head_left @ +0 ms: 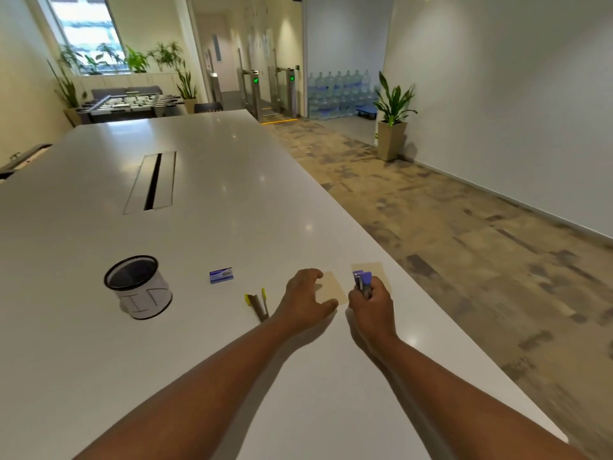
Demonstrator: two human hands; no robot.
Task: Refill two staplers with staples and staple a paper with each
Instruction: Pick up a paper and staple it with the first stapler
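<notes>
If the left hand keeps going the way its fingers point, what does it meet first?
Probably the nearer paper: the left hand hovers at its edge, fingers spread toward it. Whether they already touch is unclear.

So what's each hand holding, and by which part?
Right hand grips the purple stapler by its rear end. Left hand holds nothing, spread over a tan paper.

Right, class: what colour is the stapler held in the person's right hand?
Purple, with a grey metal underside. The stapler shows in the head view, gripped by the right hand.
</notes>
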